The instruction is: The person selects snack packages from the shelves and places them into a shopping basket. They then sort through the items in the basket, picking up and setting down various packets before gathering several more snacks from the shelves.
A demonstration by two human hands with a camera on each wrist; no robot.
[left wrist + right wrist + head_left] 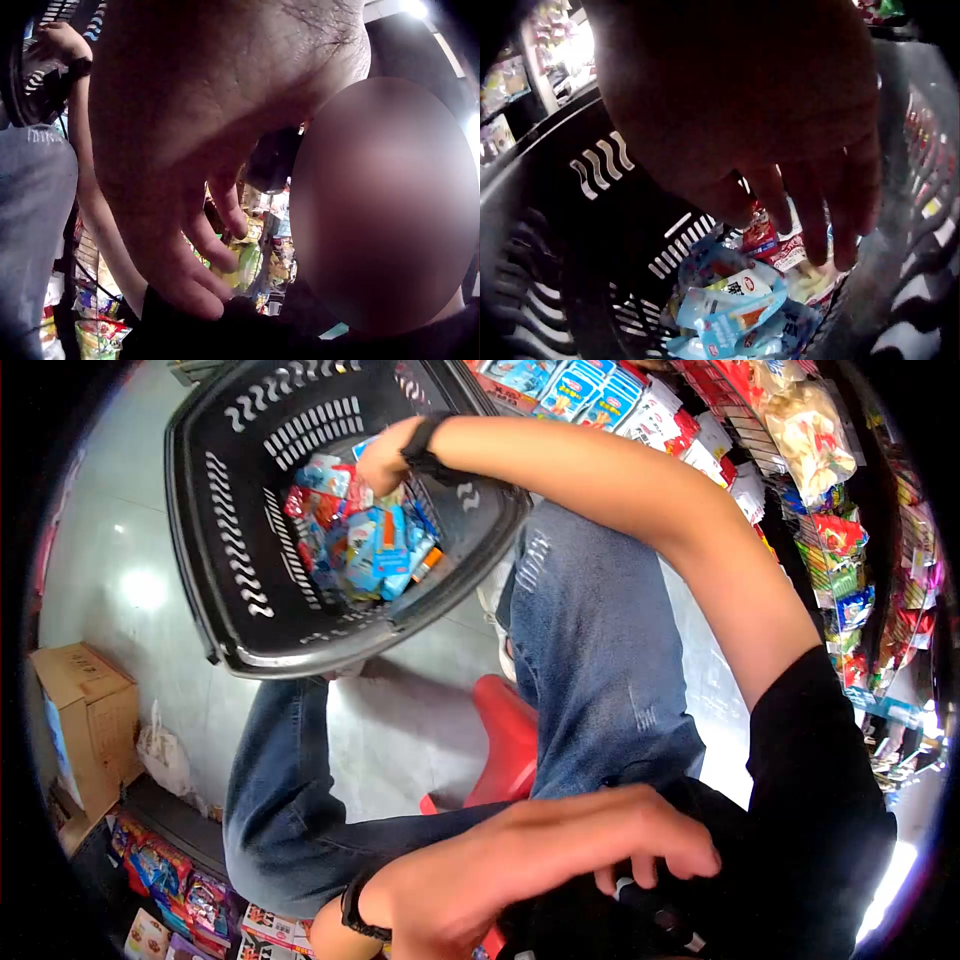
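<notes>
Small glossy snack packets [390, 545], mostly light blue with some red, lay heaped in the bottom of one deep black plastic shopping basket [290, 660] with slotted walls. They overlapped too much for a full count, but in the right wrist view at least two light-blue packets and one red packet [759, 225] could be told apart, near one pale yellowish packet. One light-blue packet carried a red oval logo beside dark characters, too small to read with certainty. Of the person's two hands, the right hand [385, 457] reached into the basket, its fingers [815, 217] extended downward and slightly spread over the packets; whether the tips touched one, I could not tell. The left hand [545, 850] hung in front of the person's body, its fingers loosely bent and a little apart. Two dark wristbands [420, 445] showed, one per wrist. The basket was in front of two legs in blue jeans [610, 630], with one red plastic object [505, 740] between them. On the grey floor stood one brown cardboard box [85, 705], its dark print illegible, and near it one white plastic bag [165, 755]. Beyond the right arm, several light-blue packs [600, 395] sat in rows, their lettering unreadable.
</notes>
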